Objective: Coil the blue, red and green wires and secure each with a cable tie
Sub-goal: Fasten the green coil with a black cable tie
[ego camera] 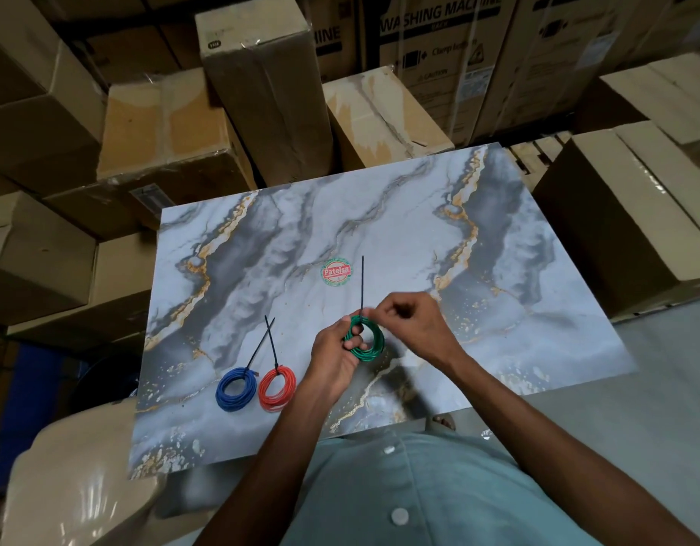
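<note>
On marbled tabletop [379, 214]: blue coil [236, 389], red coil [277, 388]; cardboard boxes [261, 92] behind.

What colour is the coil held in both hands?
Green coil, seen clearly in the head view.

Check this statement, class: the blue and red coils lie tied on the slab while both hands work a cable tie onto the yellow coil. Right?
Wrong in one respect: the coil in the left hand and right hand is a green coil, not yellow. The head view shows it. The blue coil and red coil do lie tied on the slab.
</note>
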`<state>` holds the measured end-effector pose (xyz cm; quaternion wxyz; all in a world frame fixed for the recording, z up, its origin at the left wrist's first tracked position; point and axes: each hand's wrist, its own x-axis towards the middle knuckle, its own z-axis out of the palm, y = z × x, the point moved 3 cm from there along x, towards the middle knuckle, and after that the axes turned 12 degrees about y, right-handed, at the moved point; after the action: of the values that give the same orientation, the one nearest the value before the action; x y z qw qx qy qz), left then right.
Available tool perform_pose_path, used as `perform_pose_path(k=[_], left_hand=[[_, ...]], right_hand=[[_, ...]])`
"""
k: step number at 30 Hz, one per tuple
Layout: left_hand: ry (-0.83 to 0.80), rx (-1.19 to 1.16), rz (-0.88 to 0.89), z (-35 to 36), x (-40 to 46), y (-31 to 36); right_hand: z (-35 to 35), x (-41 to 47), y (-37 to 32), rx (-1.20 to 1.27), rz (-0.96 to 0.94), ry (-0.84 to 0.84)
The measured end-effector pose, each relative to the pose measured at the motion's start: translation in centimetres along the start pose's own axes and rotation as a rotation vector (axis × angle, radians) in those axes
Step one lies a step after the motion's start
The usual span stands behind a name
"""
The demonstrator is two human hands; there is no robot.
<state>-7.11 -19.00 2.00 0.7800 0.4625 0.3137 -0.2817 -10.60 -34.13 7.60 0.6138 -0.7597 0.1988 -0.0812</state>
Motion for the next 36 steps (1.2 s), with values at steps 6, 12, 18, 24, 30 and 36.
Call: perform_pose_path(k=[6,12,18,24,30,36], left_hand=[[-0.032,0.115,0.032,0.6,-1.4,-0.8],[0.025,0.217,0.086,0.5,-1.2,-1.1],[0.062,0.435,0.246,0.7,-2.2,-1.2],[0.151,0.354,0.180,1.7,-3.0,-0.8],[0.234,0.253,0.127,1.9,-3.3,-0.7],[0.319,0.298,0.117,0.4,-1.8,-0.2]], right_hand=[[-0.2,2.4,1.5,-0.009,0.236,0.007],[0.1,2.9,1.3,0.111,0.195,0.047],[0.7,3.1,1.7,0.176,0.228,0.091],[0.9,3.5,1.3,0.244,0.285,0.140],[1.6,4.1,1.5,0.254,0.303,0.228],[3.2,2.8,2.3,0.269,0.230,0.121]])
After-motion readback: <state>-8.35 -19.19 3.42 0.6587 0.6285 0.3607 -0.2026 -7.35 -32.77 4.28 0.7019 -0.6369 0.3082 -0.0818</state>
